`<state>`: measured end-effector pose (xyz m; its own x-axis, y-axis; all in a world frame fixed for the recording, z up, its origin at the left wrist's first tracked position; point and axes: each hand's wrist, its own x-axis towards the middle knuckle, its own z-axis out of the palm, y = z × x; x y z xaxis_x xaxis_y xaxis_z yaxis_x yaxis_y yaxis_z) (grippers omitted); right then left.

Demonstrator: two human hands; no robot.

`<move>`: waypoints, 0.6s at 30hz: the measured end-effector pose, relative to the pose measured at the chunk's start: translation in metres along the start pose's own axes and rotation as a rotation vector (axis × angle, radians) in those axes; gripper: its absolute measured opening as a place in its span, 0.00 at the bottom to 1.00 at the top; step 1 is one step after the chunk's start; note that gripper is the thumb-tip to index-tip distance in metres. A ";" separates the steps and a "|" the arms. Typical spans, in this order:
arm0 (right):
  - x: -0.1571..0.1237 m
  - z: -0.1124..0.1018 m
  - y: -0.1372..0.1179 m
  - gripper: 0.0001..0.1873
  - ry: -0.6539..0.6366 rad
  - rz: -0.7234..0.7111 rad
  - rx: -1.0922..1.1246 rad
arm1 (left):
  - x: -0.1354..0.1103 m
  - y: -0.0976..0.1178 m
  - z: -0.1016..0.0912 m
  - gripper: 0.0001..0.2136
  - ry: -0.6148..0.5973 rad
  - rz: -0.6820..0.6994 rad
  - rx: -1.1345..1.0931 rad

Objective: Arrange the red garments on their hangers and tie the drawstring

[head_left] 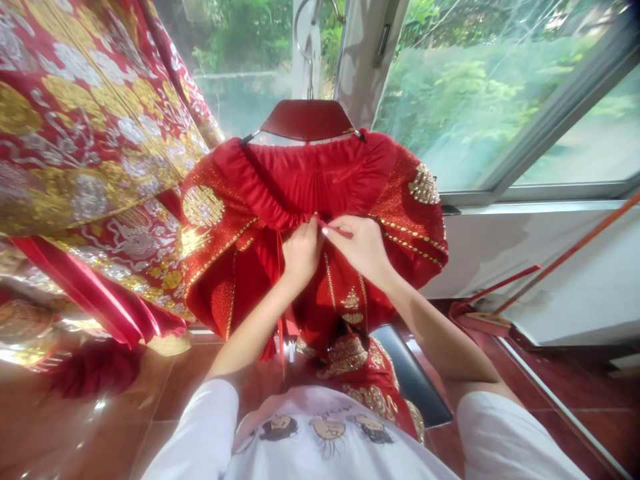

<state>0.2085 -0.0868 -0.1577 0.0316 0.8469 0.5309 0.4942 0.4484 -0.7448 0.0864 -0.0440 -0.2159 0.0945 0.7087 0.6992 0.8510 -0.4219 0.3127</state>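
Note:
A red garment (310, 180) with gold embroidery hangs on a dark wooden hanger (307, 120) in front of a window. Both my hands meet at the middle of its gathered front. My left hand (299, 257) is closed, pinching the red fabric there. My right hand (359, 248) is closed too, its fingers gripping a thin red cord or strap (333, 229) at the same spot. The lower part of the garment drapes down toward my lap.
A large red, gold and silver embroidered robe (85, 153) hangs at the left. A dark chair edge (413, 380) stands below the garment. Red and orange rods (560, 257) lean against the white wall under the window sill (540, 203). The floor is red tile.

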 end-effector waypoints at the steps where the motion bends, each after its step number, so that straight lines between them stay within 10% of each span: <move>1: -0.001 -0.001 0.000 0.07 0.011 -0.032 -0.004 | 0.001 0.001 -0.001 0.09 0.043 -0.006 -0.058; 6: -0.002 -0.009 0.005 0.11 0.047 -0.101 0.011 | 0.001 0.011 -0.022 0.07 0.120 0.007 -0.580; 11: -0.003 -0.016 -0.007 0.14 -0.028 -0.105 0.038 | 0.008 0.019 -0.060 0.15 -0.206 -0.334 -1.196; 15: -0.004 -0.043 -0.017 0.15 0.059 -0.160 -0.011 | 0.030 -0.007 -0.098 0.21 -0.283 -0.364 -1.226; 18: 0.003 -0.068 -0.012 0.18 0.164 -0.145 -0.024 | 0.045 -0.040 -0.120 0.24 -0.109 -0.342 -1.117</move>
<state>0.2618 -0.1091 -0.1201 0.0982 0.7152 0.6920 0.5245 0.5538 -0.6467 -0.0049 -0.0634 -0.1199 0.0382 0.9033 0.4273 -0.0807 -0.4234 0.9023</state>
